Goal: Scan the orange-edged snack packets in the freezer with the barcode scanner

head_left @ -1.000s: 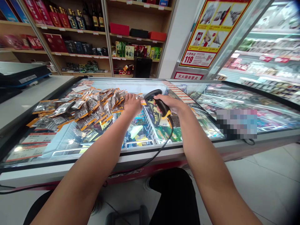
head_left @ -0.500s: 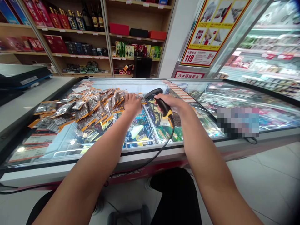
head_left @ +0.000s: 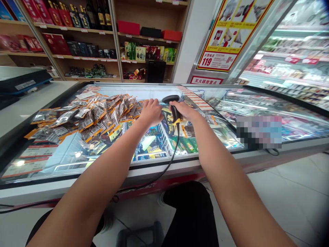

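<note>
My right hand (head_left: 182,109) is wrapped round the handle of a black and yellow barcode scanner (head_left: 175,113), its head tilted over the glass toward my left hand. My left hand (head_left: 152,111) is low over the freezer's glass lid, just left of the scanner. Its fingers are bent and close together, and whatever is under them is hidden. Beside it on the left lies a heap of small clear packets with orange edges and barcode labels (head_left: 97,115). Another such packet (head_left: 189,131) lies on the glass below my right wrist.
Under the glass, white wire baskets (head_left: 164,137) hold bagged goods. The scanner's cable (head_left: 168,164) hangs over the freezer's front edge. A dark device (head_left: 24,82) stands on the counter at left. Stocked shelves (head_left: 84,59) rise behind. A stool (head_left: 140,236) is below me.
My left hand has moved slightly right, away from the heap. The scanner has turned more upright and shifted left with my right hand, uncovering the packet beneath my wrist.
</note>
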Action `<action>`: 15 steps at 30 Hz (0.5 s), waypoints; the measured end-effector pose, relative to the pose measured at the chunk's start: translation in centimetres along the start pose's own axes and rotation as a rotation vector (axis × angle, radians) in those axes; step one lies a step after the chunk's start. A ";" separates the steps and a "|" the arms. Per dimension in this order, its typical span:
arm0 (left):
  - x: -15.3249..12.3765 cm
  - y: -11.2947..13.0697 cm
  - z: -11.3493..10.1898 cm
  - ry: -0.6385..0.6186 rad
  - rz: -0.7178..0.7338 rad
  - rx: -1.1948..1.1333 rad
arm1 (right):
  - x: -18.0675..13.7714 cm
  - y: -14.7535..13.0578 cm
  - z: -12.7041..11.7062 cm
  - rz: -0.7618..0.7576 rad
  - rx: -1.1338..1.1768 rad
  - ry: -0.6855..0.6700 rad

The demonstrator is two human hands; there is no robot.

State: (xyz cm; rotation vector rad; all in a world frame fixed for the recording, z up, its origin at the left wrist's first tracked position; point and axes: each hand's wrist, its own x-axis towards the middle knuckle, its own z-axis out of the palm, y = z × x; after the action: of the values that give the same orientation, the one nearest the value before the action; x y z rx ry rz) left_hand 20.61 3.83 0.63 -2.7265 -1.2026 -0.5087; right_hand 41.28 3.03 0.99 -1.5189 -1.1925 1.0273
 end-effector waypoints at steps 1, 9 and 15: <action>0.0 0.3 0.0 -0.017 0.059 -0.016 | -0.1 -0.2 0.8 -0.002 0.078 -0.026; 0.0 0.0 1.2 -0.203 0.225 -0.099 | -0.7 -1.5 1.7 -0.030 0.374 -0.011; -0.1 -0.6 1.0 -0.314 0.114 -0.068 | -2.5 -3.0 1.2 0.116 0.137 0.114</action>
State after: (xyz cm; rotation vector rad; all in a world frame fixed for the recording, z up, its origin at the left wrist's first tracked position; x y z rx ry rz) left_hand 20.38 4.37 -0.33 -2.9943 -1.0978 -0.1118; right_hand 39.06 1.11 3.79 -1.5310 -0.9457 1.0618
